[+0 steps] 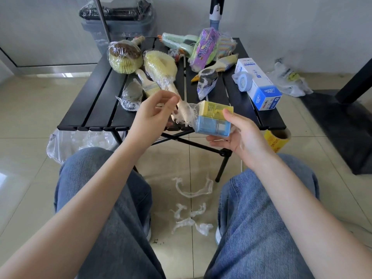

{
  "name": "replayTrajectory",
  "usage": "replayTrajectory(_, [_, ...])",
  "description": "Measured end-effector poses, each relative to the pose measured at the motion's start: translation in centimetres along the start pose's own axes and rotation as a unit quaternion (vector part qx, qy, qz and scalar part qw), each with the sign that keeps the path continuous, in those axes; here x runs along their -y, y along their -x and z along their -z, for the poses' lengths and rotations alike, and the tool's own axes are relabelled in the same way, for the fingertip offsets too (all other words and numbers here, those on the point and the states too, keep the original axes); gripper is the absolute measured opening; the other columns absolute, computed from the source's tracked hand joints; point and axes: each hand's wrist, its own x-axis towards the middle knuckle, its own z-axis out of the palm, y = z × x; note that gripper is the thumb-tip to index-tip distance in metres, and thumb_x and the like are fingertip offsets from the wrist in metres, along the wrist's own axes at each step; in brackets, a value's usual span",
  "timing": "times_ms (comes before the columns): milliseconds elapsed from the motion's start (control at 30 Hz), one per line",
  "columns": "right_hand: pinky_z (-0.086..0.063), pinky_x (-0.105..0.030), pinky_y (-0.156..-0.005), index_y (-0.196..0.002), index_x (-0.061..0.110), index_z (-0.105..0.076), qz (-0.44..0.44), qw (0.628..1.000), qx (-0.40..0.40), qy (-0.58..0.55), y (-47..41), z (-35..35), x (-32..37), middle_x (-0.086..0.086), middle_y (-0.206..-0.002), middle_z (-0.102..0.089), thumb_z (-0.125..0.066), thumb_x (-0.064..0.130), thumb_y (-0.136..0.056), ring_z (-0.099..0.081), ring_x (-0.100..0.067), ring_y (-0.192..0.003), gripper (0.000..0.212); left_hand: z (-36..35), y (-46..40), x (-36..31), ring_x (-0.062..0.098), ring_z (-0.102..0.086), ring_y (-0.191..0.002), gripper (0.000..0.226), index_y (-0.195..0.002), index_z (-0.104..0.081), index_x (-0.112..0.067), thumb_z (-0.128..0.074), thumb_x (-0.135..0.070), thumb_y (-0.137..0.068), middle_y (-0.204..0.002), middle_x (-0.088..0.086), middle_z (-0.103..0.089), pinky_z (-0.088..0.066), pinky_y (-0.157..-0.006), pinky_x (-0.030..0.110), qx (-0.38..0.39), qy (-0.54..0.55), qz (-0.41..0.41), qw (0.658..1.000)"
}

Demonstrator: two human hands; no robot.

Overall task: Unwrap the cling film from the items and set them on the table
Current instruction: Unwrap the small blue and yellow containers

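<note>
Holding: right hand point(239, 135) grips a two-block stack point(214, 118), yellow block over blue, thumb on its far side, fingers curled beneath, just off the table's near edge.
Film: clear cling film point(186, 114) bunches crinkled off the stack's left end.
Left hand: left hand point(153, 111) pinches that film between thumb and fingertips.
Table: black slatted folding table point(96, 101) carries items wrapped in glossy film.
Wrapped items: round brown-and-yellow brush point(123, 57), long yellow brush point(161, 67), flat paintbrush point(146, 82), small grey jar point(130, 95), green toy gun point(181, 43), purple packet point(204, 50).
Box: white-and-blue carton point(258, 83) lies on the table's right side; contents hidden.
Floor: twisted film scraps point(191, 206) lie on pale tiles between the knees.
Bin: grey bin point(118, 21) behind the table, lined with a black bag; contents cannot be told.
</note>
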Motion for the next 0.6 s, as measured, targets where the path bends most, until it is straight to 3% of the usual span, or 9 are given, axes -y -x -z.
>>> replayTrajectory(100, [-0.055, -0.028, -0.056, -0.110, 0.009, -0.056, 0.006, 1.000, -0.019, 0.008, 0.0, 0.1, -0.1, -0.014, -0.098, -0.066, -0.050, 0.026, -0.097, -0.070, -0.023, -0.067, 0.022, 0.5, 0.3, 0.5, 0.001, -0.055, -0.114, 0.030, -0.124, -0.054, -0.038, -0.056, -0.036, -0.094, -0.126, -0.012, -0.056, -0.049, -0.093, 0.030, 0.104, -0.038, -0.031, 0.993])
replayTrajectory(167, [-0.052, -0.024, -0.053, -0.109, 0.011, -0.055, 0.017, 0.998, -0.034, 0.054, 0.0, 0.0, -0.2, -0.011, -0.096, -0.068, -0.054, 0.029, -0.095, -0.070, -0.023, -0.065, 0.023, 0.1, 0.4, 0.4, 0.001, -0.051, -0.120, 0.049, -0.135, -0.046, -0.038, -0.059, -0.048, -0.089, -0.134, -0.012, -0.051, -0.049, -0.096, 0.030, 0.166, -0.033, -0.027, 0.985])
replayTrajectory(267, [-0.052, -0.022, -0.054, -0.113, 0.012, -0.054, 0.035, 0.992, -0.040, 0.112, 0.1, -0.5, -0.3, -0.006, -0.090, -0.072, -0.060, 0.042, -0.086, -0.071, -0.024, -0.066, 0.041, -0.7, 0.5, -0.1, -0.001, -0.061, -0.100, 0.067, -0.139, -0.041, -0.034, -0.070, -0.048, -0.080, -0.124, -0.015, -0.054, -0.050, -0.080, 0.019, 0.192, -0.012, -0.013, 0.981])
replayTrajectory(333, [-0.055, -0.025, -0.058, -0.116, 0.010, -0.053, 0.033, 0.993, -0.029, 0.106, 0.3, -0.6, -0.2, -0.007, -0.089, -0.073, -0.055, 0.051, -0.081, -0.073, -0.027, -0.071, 0.055, -0.9, 0.5, -0.1, 0.002, -0.062, -0.095, 0.063, -0.132, -0.049, -0.033, -0.075, -0.037, -0.075, -0.117, -0.017, -0.054, -0.052, -0.078, 0.020, 0.170, -0.027, -0.017, 0.985])
replayTrajectory(433, [-0.060, -0.032, -0.064, -0.110, 0.004, -0.051, 0.022, 0.997, -0.015, 0.072, 0.6, -0.2, 0.2, -0.013, -0.095, -0.073, -0.046, 0.040, -0.096, -0.073, -0.035, -0.078, 0.038, -0.6, 0.6, 0.1, 0.012, -0.067, -0.090, 0.050, -0.120, -0.057, -0.032, -0.078, -0.026, -0.075, -0.117, -0.007, -0.059, -0.058, -0.077, 0.030, 0.160, 0.013, 0.009, 0.987])
replayTrajectory(500, [-0.061, -0.035, -0.066, -0.105, 0.003, -0.052, 0.033, 0.996, -0.011, 0.079, 0.7, 0.1, 0.1, -0.015, -0.099, -0.073, -0.048, 0.027, -0.099, -0.072, -0.037, -0.078, 0.025, -0.3, 0.7, 0.2, 0.011, -0.068, -0.087, 0.051, -0.118, -0.059, -0.031, -0.077, -0.029, -0.070, -0.117, 0.001, -0.061, -0.056, -0.070, 0.024, 0.172, 0.046, 0.034, 0.983])
replayTrajectory(600, [-0.060, -0.034, -0.061, -0.092, 0.000, -0.054, 0.071, 0.986, -0.030, 0.149, 0.7, 0.5, -0.1, -0.008, -0.081, -0.074, -0.054, 0.024, -0.097, -0.073, -0.032, -0.071, 0.024, 0.1, 1.1, 0.3, 0.007, -0.066, -0.083, 0.051, -0.116, -0.059, -0.029, -0.076, -0.030, -0.067, -0.115, 0.007, -0.065, -0.050, -0.066, 0.017, 0.180, 0.070, 0.040, 0.980])
